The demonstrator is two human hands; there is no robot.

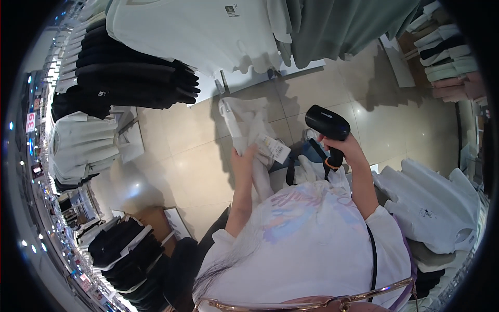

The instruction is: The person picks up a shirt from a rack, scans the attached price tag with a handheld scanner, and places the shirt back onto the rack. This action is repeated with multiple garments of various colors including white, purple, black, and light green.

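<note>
My left hand (244, 160) grips a white garment on a white hanger (231, 121), held out in front of me. A white price tag (276, 149) with a barcode hangs from the garment, just right of that hand. My right hand (343, 146) is closed around the handle of a black handheld barcode scanner (328, 122), which has an orange band low on its grip. The scanner's head is up and to the right of the tag, apart from it. The fingertips of my left hand are partly hidden by the fabric.
Racks of white shirts (195, 35), grey-green garments (335, 31) and black shirts (132, 78) stand ahead and to the left. More black clothes (132, 253) hang at lower left, with white shirts (432, 206) at right. Folded or stacked-looking garments (448, 58) are at upper right, above tiled floor (187, 167).
</note>
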